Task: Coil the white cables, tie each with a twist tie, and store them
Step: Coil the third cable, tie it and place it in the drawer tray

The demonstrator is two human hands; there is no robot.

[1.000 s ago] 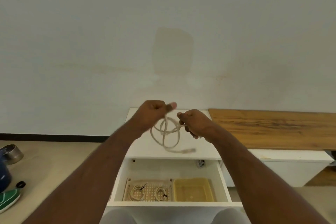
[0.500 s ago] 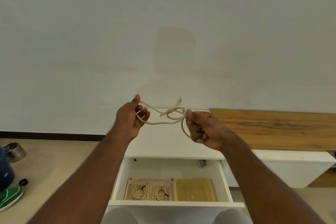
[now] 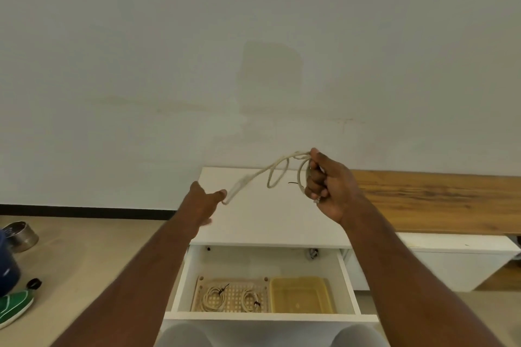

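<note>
My right hand (image 3: 327, 186) is raised above the white cabinet top (image 3: 267, 222) and grips the loops of a white cable (image 3: 277, 170). A black twist tie (image 3: 293, 183) sticks out beside its fingers. The cable's free tail arcs down to the left, and its blurred end meets the thumb tip of my left hand (image 3: 201, 204), whose fingers are spread. Below, the open drawer (image 3: 180, 282) holds a perforated wooden tray (image 3: 232, 294). In it lie two coiled cables (image 3: 213, 298) (image 3: 251, 301), each tied with a black tie.
An empty yellow plastic box (image 3: 301, 299) sits right of the tray in the drawer. A wooden bench top (image 3: 439, 194) extends to the right. On the floor at left are a metal bowl (image 3: 21, 236), a blue object (image 3: 5, 265) and a green shoe (image 3: 14, 307).
My hands have moved apart. The right hand rose to the right with the loops, and the left dropped down-left with its fingers opened, so the bunched cable now stretches out between them.
</note>
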